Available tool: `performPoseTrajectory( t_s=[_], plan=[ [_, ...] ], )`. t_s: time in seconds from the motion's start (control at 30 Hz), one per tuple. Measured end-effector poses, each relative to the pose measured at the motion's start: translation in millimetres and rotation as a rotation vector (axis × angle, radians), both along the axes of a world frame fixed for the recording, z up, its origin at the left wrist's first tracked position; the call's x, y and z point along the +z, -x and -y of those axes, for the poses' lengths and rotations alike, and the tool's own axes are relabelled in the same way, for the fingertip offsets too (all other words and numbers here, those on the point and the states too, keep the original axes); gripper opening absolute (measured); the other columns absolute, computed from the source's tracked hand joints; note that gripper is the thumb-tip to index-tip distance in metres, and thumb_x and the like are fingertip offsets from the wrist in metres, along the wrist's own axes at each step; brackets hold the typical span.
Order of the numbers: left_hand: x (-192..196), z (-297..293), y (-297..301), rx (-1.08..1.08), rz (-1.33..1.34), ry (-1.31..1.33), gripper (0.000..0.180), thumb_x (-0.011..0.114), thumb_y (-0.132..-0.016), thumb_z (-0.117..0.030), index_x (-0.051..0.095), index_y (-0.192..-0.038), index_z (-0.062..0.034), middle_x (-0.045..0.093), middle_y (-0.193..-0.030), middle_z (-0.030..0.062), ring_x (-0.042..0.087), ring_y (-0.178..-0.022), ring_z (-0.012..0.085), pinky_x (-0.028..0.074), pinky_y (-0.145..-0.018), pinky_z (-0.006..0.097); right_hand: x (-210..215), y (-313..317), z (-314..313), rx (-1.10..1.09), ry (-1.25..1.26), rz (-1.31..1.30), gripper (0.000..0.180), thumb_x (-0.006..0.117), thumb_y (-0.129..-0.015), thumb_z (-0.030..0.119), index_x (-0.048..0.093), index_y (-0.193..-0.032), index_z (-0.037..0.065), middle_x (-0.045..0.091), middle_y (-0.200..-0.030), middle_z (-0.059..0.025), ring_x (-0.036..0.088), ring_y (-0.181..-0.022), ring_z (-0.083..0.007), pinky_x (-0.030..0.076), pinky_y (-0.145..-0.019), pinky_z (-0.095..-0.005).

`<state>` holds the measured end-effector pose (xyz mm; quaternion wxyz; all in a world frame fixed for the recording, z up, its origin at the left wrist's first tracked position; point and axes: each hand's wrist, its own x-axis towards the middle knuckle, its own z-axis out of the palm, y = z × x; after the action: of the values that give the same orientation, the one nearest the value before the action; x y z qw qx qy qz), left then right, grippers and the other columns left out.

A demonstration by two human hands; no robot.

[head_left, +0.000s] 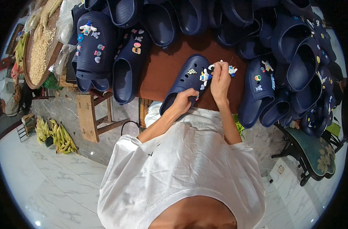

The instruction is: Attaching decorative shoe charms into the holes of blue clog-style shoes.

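A navy clog shoe (185,82) lies on the brown table (162,68) in front of me. My left hand (184,100) grips its heel end. My right hand (219,78) pinches a small white and blue figure charm (205,77) against the shoe's perforated top. Another small charm (192,71) sits on the toe. A further charm (232,70) shows just right of my right fingers; whether they hold it I cannot tell.
Piles of navy clogs ring the table: decorated ones at the left (94,45) and right (259,87), plain ones along the back (162,19). A round tray of grain (38,49) stands far left. Corn cobs (56,135) lie on the floor; a green chair (315,152) stands right.
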<state>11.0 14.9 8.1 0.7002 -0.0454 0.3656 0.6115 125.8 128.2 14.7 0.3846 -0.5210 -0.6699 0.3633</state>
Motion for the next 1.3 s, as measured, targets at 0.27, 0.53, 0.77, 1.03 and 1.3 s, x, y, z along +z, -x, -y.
performPoseTrajectory(
  t_s=[0.27,0.53,0.77,1.03,1.3],
  plan=[
    [9,4,-16,0.003,-0.180,0.099,0.023,0.065,-0.080,0.001,0.061,-0.103,-0.0029,0.064,-0.095,0.0047,0.061,-0.082,0.0153,0.050,-0.075,0.031,26,-4,-1,0.112,-0.437,0.184,0.011,0.068,-0.090,0.012,0.061,-0.094,0.004,0.063,-0.090,-0.0114,0.063,-0.083,-0.0317,0.051,-0.074,-0.0403],
    [7,4,-14,-0.015,-0.170,0.084,0.026,0.063,-0.083,0.002,0.060,-0.108,-0.0028,0.065,-0.099,0.0048,0.063,-0.085,0.0163,0.052,-0.078,0.032,34,-9,13,0.217,-0.313,0.187,0.024,0.070,-0.087,0.010,0.066,-0.110,0.004,0.063,-0.104,-0.0120,0.063,-0.095,-0.0299,0.051,-0.081,-0.0385],
    [30,3,-16,-0.178,-0.495,0.133,0.010,0.064,-0.084,-0.012,0.062,-0.089,-0.0042,0.057,-0.084,0.0013,0.053,-0.076,0.0121,0.042,-0.067,0.028,48,-10,9,0.214,-0.128,0.014,0.015,0.072,-0.085,0.006,0.072,-0.101,0.005,0.067,-0.096,-0.0088,0.067,-0.086,-0.0251,0.053,-0.075,-0.0340],
    [27,5,-17,-0.222,-0.546,0.069,0.010,0.059,-0.086,-0.009,0.058,-0.095,-0.0058,0.055,-0.081,-0.0006,0.051,-0.073,0.0103,0.042,-0.067,0.027,51,-9,10,0.230,-0.081,-0.020,0.014,0.073,-0.084,0.007,0.072,-0.098,0.005,0.068,-0.095,-0.0075,0.067,-0.084,-0.0219,0.052,-0.074,-0.0317],
    [29,5,-17,-0.313,-0.611,0.043,0.044,0.060,-0.088,-0.008,0.050,-0.129,0.0000,0.054,-0.116,0.0068,0.052,-0.103,0.0175,0.045,-0.090,0.033,58,-18,-7,0.337,0.073,-0.044,0.013,0.073,-0.085,0.007,0.072,-0.098,0.004,0.067,-0.094,-0.0070,0.066,-0.085,-0.0182,0.052,-0.076,-0.0290]
  ],
)
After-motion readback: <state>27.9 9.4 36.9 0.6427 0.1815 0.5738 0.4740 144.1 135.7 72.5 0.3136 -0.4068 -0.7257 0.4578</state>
